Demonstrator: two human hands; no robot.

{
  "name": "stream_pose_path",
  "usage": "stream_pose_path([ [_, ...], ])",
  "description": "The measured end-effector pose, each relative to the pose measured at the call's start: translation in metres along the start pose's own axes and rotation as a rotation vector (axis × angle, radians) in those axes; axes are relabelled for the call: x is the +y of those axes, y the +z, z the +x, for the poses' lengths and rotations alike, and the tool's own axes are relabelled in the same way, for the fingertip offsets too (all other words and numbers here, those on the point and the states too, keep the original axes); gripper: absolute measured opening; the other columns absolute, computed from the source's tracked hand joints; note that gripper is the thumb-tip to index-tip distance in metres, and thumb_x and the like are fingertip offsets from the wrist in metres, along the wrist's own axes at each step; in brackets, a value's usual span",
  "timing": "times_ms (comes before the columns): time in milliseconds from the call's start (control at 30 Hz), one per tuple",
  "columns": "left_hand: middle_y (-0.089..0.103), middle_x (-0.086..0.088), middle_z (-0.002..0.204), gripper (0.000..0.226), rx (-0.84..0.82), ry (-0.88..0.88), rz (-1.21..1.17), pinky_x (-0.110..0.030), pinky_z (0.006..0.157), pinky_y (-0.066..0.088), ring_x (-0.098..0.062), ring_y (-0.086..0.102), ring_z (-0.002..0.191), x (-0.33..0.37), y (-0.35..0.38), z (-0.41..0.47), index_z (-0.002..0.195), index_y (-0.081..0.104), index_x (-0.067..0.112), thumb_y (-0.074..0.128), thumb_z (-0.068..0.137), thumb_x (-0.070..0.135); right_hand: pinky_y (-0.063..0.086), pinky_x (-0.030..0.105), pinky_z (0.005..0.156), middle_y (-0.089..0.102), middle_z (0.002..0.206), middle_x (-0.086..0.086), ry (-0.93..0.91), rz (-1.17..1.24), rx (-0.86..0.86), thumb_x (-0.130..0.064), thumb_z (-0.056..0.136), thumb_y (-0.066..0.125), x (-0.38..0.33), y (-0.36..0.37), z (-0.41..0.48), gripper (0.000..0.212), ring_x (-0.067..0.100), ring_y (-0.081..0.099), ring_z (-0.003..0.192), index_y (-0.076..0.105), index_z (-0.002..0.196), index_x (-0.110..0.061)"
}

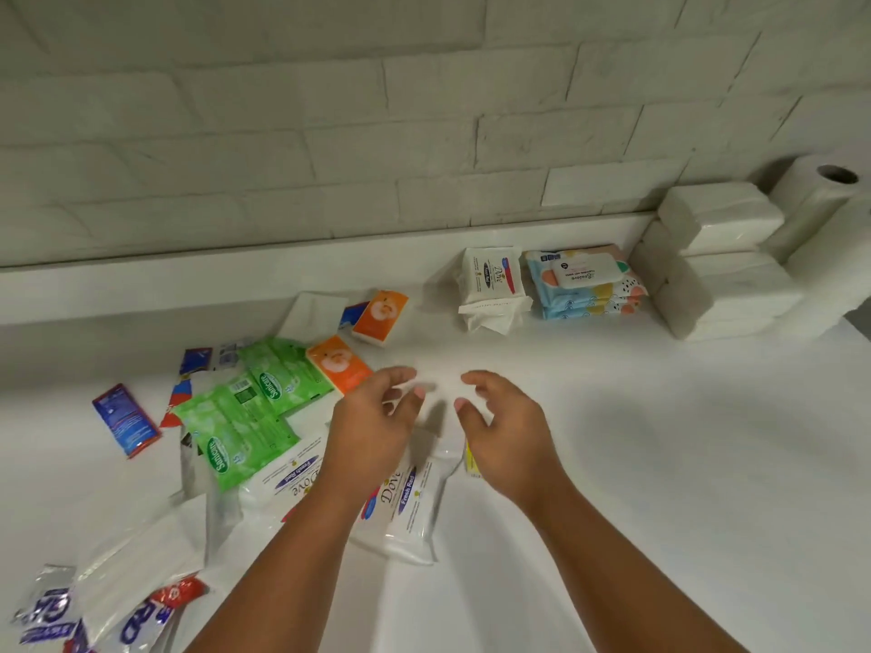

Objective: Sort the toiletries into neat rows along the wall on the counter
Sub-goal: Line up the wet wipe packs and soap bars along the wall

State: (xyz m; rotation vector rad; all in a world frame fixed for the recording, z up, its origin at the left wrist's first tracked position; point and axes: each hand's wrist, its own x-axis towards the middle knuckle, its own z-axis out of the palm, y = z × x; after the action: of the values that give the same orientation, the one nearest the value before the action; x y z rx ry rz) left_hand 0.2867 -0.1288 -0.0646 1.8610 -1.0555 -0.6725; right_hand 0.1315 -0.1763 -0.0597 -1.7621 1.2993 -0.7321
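My left hand (pixel 377 417) and my right hand (pixel 504 426) hover side by side above the white counter (pixel 660 440), fingers loosely curled, holding nothing. Under them lie two white Dove wipe packs (pixel 405 506), one partly hidden by my left forearm. To the left sit two green Sunicare packs (pixel 235 417), two orange tissue packs (pixel 339 365) and small blue-red packs (pixel 125 419). Along the wall stand a stack of white Dove packs (pixel 492 285), a stack of colourful wipe packs (pixel 584 285) and white tissue bundles (pixel 721 275).
A paper roll (pixel 820 205) stands at the far right against the white brick wall (pixel 377 134). Clear plastic wrappers with blue and red print (pixel 94 610) lie at the lower left. A raised ledge (pixel 188 280) runs along the wall's foot.
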Motion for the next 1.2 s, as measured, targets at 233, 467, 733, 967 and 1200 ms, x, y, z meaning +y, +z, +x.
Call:
stream_pose_path([
  [233, 0.066, 0.018, 0.112, 0.029, 0.008, 0.035, 0.112, -0.014, 0.090, 0.044, 0.000, 0.061, 0.103, -0.037, -0.020, -0.064, 0.120, 0.065, 0.026, 0.069, 0.092, 0.020, 0.049, 0.019, 0.081, 0.062, 0.103, -0.009, -0.063, -0.080, -0.014, -0.017, 0.087, 0.069, 0.009, 0.021, -0.053, 0.027, 0.005, 0.058, 0.082, 0.064, 0.113, -0.018],
  [467, 0.065, 0.004, 0.118, 0.039, -0.001, 0.100, 0.165, -0.030, 0.096, 0.050, -0.013, 0.060, 0.107, -0.043, -0.029, -0.098, 0.129, 0.060, 0.013, 0.067, 0.090, 0.010, 0.045, 0.017, 0.083, 0.063, 0.120, -0.001, 0.132, -0.203, -0.168, -0.027, 0.090, 0.064, 0.013, 0.040, -0.094, 0.041, 0.015, 0.067, 0.096, 0.056, 0.128, -0.014],
  [733, 0.068, -0.004, 0.114, 0.038, -0.008, -0.023, 0.201, -0.023, 0.083, 0.049, -0.017, 0.066, 0.095, -0.047, -0.027, -0.106, 0.127, 0.061, 0.012, 0.067, 0.089, 0.014, 0.052, 0.035, 0.081, 0.072, 0.101, 0.002, 0.293, -0.002, -0.199, -0.019, 0.092, 0.055, 0.009, 0.046, -0.102, 0.018, 0.019, 0.065, 0.087, 0.069, 0.103, -0.015],
  [967, 0.054, -0.010, 0.113, 0.046, -0.049, -0.124, 0.257, -0.023, 0.081, 0.035, -0.019, 0.050, 0.094, -0.044, -0.024, -0.111, 0.129, 0.058, 0.011, 0.073, 0.086, 0.020, 0.047, 0.029, 0.064, 0.073, 0.093, 0.009, 0.402, 0.085, -0.282, -0.013, 0.089, 0.056, 0.007, 0.040, -0.101, 0.019, 0.025, 0.064, 0.076, 0.073, 0.094, -0.009],
  [1200, 0.056, -0.001, 0.116, 0.044, 0.000, -0.148, 0.148, -0.026, 0.084, 0.044, -0.017, 0.061, 0.085, -0.038, -0.012, -0.115, 0.127, 0.060, 0.019, 0.074, 0.086, 0.018, 0.057, 0.030, 0.070, 0.073, 0.097, 0.002, 0.428, 0.255, -0.297, -0.008, 0.086, 0.058, 0.004, 0.032, -0.088, 0.024, 0.017, 0.069, 0.084, 0.070, 0.105, -0.016],
])
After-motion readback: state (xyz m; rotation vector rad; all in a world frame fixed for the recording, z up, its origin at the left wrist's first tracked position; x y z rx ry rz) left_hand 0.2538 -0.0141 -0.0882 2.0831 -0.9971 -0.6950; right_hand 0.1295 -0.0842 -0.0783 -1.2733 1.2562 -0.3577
